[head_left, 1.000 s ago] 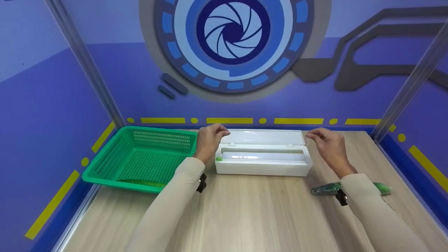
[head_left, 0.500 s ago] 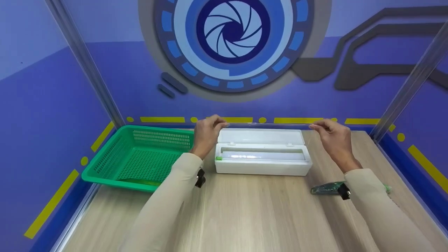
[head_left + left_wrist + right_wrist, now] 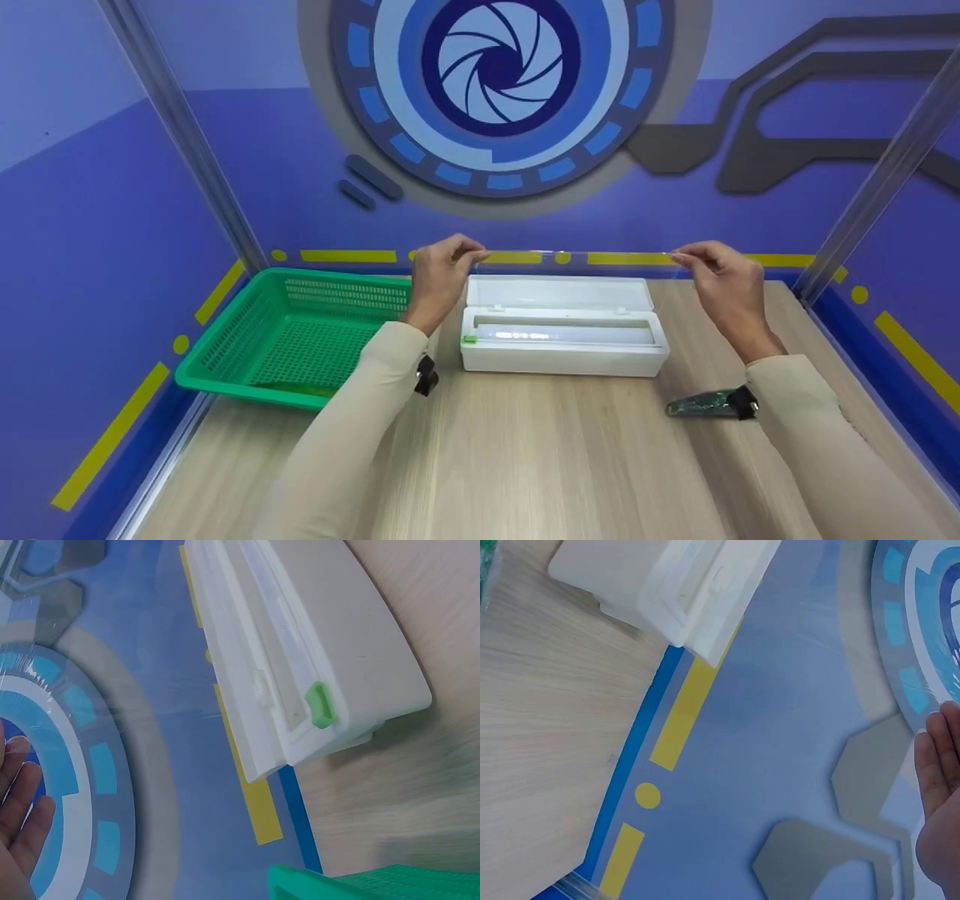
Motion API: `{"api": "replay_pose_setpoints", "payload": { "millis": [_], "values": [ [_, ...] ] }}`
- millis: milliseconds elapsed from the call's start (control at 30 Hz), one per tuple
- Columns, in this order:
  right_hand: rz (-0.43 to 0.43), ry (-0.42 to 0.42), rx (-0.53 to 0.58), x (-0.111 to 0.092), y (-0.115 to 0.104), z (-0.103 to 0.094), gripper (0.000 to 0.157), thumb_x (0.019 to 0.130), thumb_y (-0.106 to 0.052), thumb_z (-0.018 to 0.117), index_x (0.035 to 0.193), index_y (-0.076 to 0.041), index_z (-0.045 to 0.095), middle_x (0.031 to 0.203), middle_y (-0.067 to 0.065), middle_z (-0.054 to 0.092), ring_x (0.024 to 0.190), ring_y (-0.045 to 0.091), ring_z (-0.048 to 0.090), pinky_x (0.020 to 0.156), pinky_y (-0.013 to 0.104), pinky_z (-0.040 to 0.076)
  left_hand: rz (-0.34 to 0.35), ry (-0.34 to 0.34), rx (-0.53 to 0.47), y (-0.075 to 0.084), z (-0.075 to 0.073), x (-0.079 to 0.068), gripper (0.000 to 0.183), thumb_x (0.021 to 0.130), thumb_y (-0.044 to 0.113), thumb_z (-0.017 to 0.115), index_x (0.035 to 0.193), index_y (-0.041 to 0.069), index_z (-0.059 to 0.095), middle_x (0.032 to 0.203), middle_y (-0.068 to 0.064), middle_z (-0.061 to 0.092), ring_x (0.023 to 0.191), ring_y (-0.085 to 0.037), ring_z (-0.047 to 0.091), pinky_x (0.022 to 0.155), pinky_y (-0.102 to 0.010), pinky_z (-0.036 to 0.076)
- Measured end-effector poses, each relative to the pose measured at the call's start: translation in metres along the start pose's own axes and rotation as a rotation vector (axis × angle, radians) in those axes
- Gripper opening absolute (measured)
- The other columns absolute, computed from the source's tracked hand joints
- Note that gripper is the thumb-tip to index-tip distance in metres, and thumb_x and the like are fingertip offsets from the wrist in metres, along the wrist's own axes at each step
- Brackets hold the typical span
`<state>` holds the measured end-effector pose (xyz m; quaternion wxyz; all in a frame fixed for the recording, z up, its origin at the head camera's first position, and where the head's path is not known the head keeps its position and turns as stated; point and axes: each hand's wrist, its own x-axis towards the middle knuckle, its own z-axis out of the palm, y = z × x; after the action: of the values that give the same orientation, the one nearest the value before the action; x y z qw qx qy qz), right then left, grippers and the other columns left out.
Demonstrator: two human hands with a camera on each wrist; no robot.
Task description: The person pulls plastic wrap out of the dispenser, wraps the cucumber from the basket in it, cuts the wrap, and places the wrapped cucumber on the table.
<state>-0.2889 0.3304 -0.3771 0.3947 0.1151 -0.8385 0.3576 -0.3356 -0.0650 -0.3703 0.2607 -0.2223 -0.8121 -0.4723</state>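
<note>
A sheet of clear cling film is stretched between both hands above and behind the white cling film dispenser. One corner of its edge is pinched between thumb and fingers of my left hand. My right hand pinches the other corner, at about the same height. The dispenser stands with its lid raised, the film roll showing inside. A green slide cutter sits at the left end of its cutting rail. In both wrist views the film is so clear that it barely shows.
On the left stands a green plastic basket with a long green vegetable in it, partly behind the left sleeve. Another green vegetable in clear film, perhaps a cucumber, lies under the right forearm. A printed wall rises behind the table.
Both hands have risen and moved back toward the wall, drawing the cling film up out of the dispenser. The right hand has also shifted slightly right. The dispenser and basket have stayed put.
</note>
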Motion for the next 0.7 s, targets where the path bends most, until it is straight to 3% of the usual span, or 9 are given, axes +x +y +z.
{"api": "replay_pose_setpoints", "payload": {
  "millis": [367, 700],
  "values": [
    [0.074, -0.022, 0.03, 0.004, -0.009, -0.008, 0.011, 0.099, -0.013, 0.078, 0.103, -0.004, 0.08, 0.099, 0.009, 0.078, 0.082, 0.0, 0.065, 0.073, 0.012, 0.047, 0.003, 0.015, -0.052, 0.008, -0.005, 0.004, 0.009, 0.098, 0.015, 0.077, 0.098, 0.007, 0.079, 0.094, 0.0, 0.079, 0.087, -0.009, 0.073, 0.078, -0.029, 0.059],
    [0.181, -0.201, 0.131, 0.008, -0.009, -0.034, 0.017, 0.1, -0.018, 0.077, 0.106, -0.002, 0.08, 0.098, 0.005, 0.077, 0.084, 0.01, 0.066, 0.071, 0.015, 0.05, 0.005, -0.044, -0.152, 0.01, -0.012, 0.002, 0.01, 0.1, 0.017, 0.075, 0.1, 0.007, 0.075, 0.096, 0.0, 0.077, 0.088, -0.013, 0.073, 0.08, -0.031, 0.059]
  ]
}}
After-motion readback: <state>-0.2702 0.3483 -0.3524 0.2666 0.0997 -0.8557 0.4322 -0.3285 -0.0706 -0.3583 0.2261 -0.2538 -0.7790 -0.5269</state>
